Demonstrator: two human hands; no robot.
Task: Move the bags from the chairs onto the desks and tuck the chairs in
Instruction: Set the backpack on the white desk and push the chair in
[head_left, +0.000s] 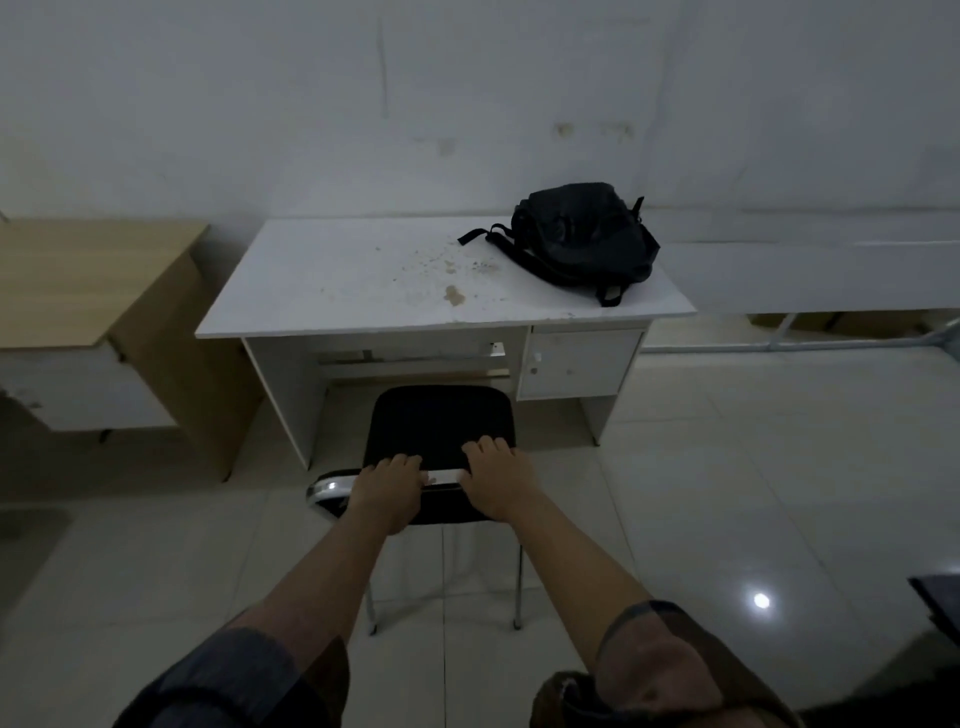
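Note:
A black backpack (579, 239) lies on the right part of the white desk (363, 275), its straps trailing toward the front edge. A black chair (439, 421) with a chrome frame stands in front of the desk's knee space, its seat bare and its front edge at the desk's opening. My left hand (389, 491) and my right hand (498, 478) both grip the top of the chair's backrest, fingers curled over it.
A wooden desk (78, 275) stands to the left, close beside the white one. Another white table (810, 275) runs along the wall on the right. A dark object (940, 603) shows at the right edge. The floor is pale tile.

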